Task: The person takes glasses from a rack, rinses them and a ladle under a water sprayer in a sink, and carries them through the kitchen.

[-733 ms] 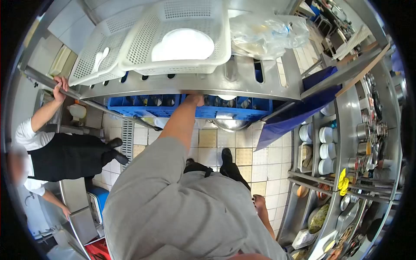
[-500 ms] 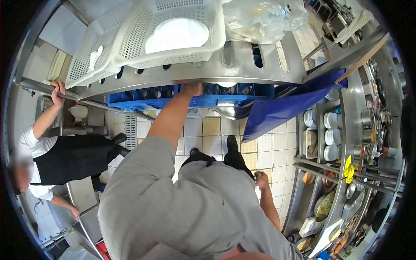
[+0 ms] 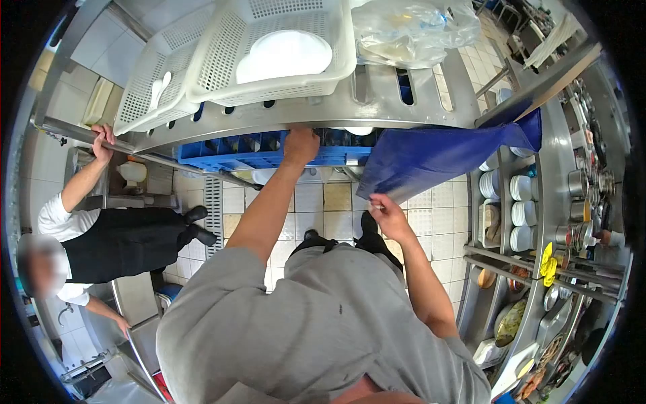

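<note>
My left hand [image 3: 301,146] reaches to the front of a blue compartment rack [image 3: 235,156] under the metal shelf. Its fingers are curled, and their tips are hidden at the rack, so whatever they grip does not show. Glassware appears dimly in the rack's compartments. My right hand [image 3: 390,217] has its thumb and fingers closed at the lower corner of a blue plastic sheet [image 3: 431,158]. This sheet hangs from the shelf's right side and covers the rack's right end.
On the metal shelf [image 3: 377,116] stand white perforated baskets [image 3: 269,94], one with white plates [image 3: 286,57], beside a clear plastic bag [image 3: 417,34]. At left, a co-worker in a black apron [image 3: 128,246] holds the shelf's rail. Stacked bowls [image 3: 521,212] fill a rack at right.
My right hand has risen from beside my hip to the sheet's lower corner. The sheet has shifted left across the rack. My left hand shows more fully at the rack's front.
</note>
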A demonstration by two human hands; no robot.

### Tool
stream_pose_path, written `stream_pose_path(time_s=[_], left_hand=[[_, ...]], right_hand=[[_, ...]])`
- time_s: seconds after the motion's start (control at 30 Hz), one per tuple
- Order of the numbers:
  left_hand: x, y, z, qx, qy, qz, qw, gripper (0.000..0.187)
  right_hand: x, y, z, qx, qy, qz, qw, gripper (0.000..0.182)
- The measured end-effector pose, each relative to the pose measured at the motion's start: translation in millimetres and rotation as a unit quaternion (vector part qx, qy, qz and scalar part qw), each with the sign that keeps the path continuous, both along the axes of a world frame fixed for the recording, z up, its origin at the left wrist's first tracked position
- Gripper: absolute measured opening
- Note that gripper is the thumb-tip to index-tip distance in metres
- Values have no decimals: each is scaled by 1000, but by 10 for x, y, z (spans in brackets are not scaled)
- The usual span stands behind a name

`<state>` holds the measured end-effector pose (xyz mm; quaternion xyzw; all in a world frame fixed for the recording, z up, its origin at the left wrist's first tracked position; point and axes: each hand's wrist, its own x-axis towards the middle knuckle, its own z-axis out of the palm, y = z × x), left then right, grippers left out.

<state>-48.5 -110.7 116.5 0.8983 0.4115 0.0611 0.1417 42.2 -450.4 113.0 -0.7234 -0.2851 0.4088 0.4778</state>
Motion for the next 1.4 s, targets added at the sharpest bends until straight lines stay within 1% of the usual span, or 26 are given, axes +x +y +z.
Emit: stream_pose_path(time_s=[0.07, 0.1, 0.13, 0.17, 0.2, 0.27, 0.33, 0.4, 0.47, 0.5, 0.53, 0.57, 0.63, 0.67, 0.7, 0.73, 0.77, 0.83, 0.87, 0.93, 0.97, 1.03, 1.1, 1.17, 1.23, 1.4], left_hand=[[-71, -19, 106, -7, -21, 26, 999, 25], [-132, -48, 136, 17, -102, 22, 994, 22], [-201, -99, 165, 39, -183, 17, 982, 20], [-268, -175, 230, 40, -180, 17, 983, 20], [-334, -277, 325, 38, -208, 35, 977, 14], [-495, -501, 500, 35, -234, 51, 970, 9], [-673, -748, 657, 14, -301, 31, 953, 9], [-835, -1009, 938, -35, -291, 15, 956, 10], [-950, -1149, 1006, -83, -283, 2, 956, 11], [-990, -1189, 1004, -102, -255, -76, 959, 10], [-1017, -1212, 1002, -122, -224, -155, 954, 10], [-1004, -1192, 983, -124, -223, -158, 954, 10], [-857, -1042, 872, -113, -231, -268, 929, 16], [-737, -930, 661, -115, -230, -274, 927, 16], [-550, -770, 316, -204, -308, -99, 924, 30], [-334, -643, 29, -286, -370, 80, 880, 44], [-119, -579, -167, -292, -369, 69, 880, 44], [327, -529, -399, -388, -403, 139, 817, 72], [543, -579, -331, -394, -397, 129, 819, 72], [950, -707, -125, -411, -421, 264, 765, 77], [1075, -646, -181, -416, -416, 255, 768, 77], [1255, -488, -351, -461, -477, 255, 704, 65], [1285, -554, -232, -444, -473, 270, 712, 55], [1292, -535, -142, -451, -510, 217, 699, 48], [1368, -300, -451, -473, -517, 193, 687, 44], [1380, -133, -561, -496, -523, 138, 679, 40]], right_hand=[[4, 371, 233, 29, -71, 81, 994, 48], [8, 554, 291, 32, -69, 80, 994, 48], [17, 723, 333, 67, -142, 107, 982, 56], [18, 887, 378, 102, -215, 134, 962, 64], [8, 1049, 434, 105, -213, 134, 962, 64], [-36, 1328, 539, 112, -271, 163, 942, 87], [-119, 1538, 594, 108, -318, 159, 928, 91], [-202, 1592, 633, 128, -393, 155, 897, 96], [-258, 1528, 658, 94, -348, 195, 912, 95], [-295, 1473, 659, 61, -301, 235, 922, 94], [-349, 1371, 250, 170, -327, 176, 913, 91], [-399, 1235, 130, 169, -327, 173, 914, 91], [-443, 981, -22, 129, -166, 88, 974, 90], [-461, 842, -126, 127, -167, 81, 974, 90], [-452, 707, -234, 98, -173, 39, 979, 90], [-421, 556, -312, 67, -181, -5, 981, 91], [-391, 384, -356, 64, -183, -16, 981, 91], [-329, 63, -414, 41, -145, -52, 987, 90], [-320, -94, -437, 38, -145, -65, 987, 90], [-306, -391, -505, 43, -140, -121, 982, 89], [-307, -518, -498, 41, -140, -133, 980, 89], [-293, -725, -408, 14, -170, -174, 970, 87], [-313, -854, -315, 25, -146, -201, 968, 84], [-328, -974, -288, -13, -139, -243, 960, 82], [-351, -1046, -321, -8, -126, -260, 957, 81], [-374, -1067, -362, -3, -111, -243, 964, 80]])
